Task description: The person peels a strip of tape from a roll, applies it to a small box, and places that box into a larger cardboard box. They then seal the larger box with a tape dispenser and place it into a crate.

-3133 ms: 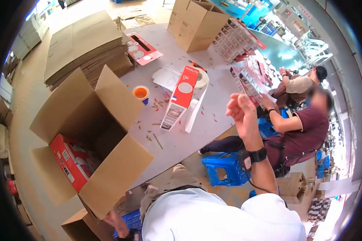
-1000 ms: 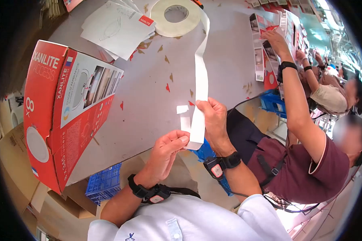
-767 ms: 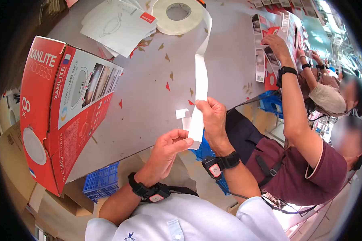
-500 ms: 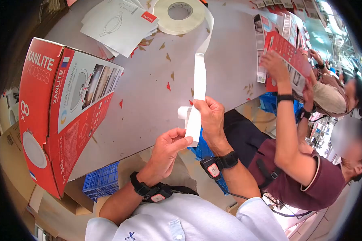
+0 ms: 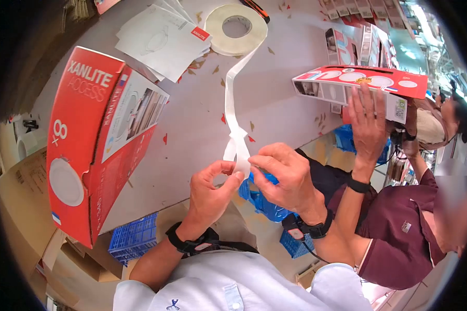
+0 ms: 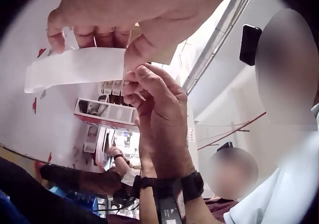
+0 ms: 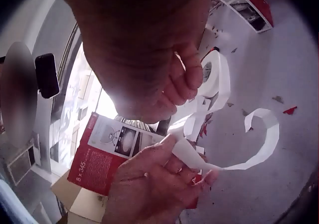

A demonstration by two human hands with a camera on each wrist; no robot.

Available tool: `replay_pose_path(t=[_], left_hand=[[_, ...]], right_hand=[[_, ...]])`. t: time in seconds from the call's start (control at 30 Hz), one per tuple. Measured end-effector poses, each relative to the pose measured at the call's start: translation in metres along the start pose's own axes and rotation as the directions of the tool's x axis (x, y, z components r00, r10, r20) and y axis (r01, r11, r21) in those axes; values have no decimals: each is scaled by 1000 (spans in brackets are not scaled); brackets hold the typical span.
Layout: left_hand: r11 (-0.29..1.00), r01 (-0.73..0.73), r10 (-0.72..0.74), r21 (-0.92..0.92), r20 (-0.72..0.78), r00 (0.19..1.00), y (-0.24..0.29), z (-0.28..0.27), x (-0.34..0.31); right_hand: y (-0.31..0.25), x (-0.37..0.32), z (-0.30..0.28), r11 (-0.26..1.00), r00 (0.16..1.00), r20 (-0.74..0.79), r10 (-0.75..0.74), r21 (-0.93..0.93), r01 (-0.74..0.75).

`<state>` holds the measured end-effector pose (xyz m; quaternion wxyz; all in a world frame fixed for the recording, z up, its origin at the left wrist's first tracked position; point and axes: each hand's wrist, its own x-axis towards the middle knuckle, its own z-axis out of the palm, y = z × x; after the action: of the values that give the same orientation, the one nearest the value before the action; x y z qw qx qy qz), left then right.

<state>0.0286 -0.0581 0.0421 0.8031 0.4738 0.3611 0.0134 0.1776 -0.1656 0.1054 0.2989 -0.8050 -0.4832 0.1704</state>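
Observation:
A white label strip (image 5: 231, 106) runs down from its roll (image 5: 236, 30) toward me and loops between my hands. My left hand (image 5: 213, 189) pinches the strip near its lower bend, thumb against fingers. From the other side, my right hand (image 5: 288, 179) brings thumb and forefinger together at the strip's edge, the tips right beside the left fingers. In the left wrist view, the strip (image 6: 75, 69) stretches flat below the left fingers. Its free end (image 7: 264, 144) curls out over the table in the right wrist view. A red and white XANLITE box (image 5: 83, 140) stands at my left.
White printed leaflets (image 5: 163, 41) lie beside the roll, with a cutter (image 5: 257, 9) behind it. Paper scraps dot the grey table (image 5: 192, 129). At my right, another person's hand (image 5: 367, 122) is on a red box (image 5: 358, 80). Below sits a blue crate (image 5: 134, 238).
My hands came from apart to hold the strip over the table edge. My right hand slid from higher up the strip to its edge beside the left fingers. The neighbour's box turned sideways.

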Motion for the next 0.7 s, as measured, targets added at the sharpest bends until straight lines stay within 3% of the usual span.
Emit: replay_pose_path(t=[0.07, 0.27, 0.7], left_hand=[[995, -92, 93, 48, -11, 996, -4, -3, 1], [964, -191, 198, 185, -17, 980, 8, -12, -1], [902, -281, 295, 329, 7, 956, 23, -21, 4]], right_hand=[[-1, 4, 3, 998, 998, 14, -67, -1, 67], [-11, 12, 8, 988, 986, 83, -143, -42, 147], [-13, 25, 10, 953, 943, 209, -260, -105, 286]])
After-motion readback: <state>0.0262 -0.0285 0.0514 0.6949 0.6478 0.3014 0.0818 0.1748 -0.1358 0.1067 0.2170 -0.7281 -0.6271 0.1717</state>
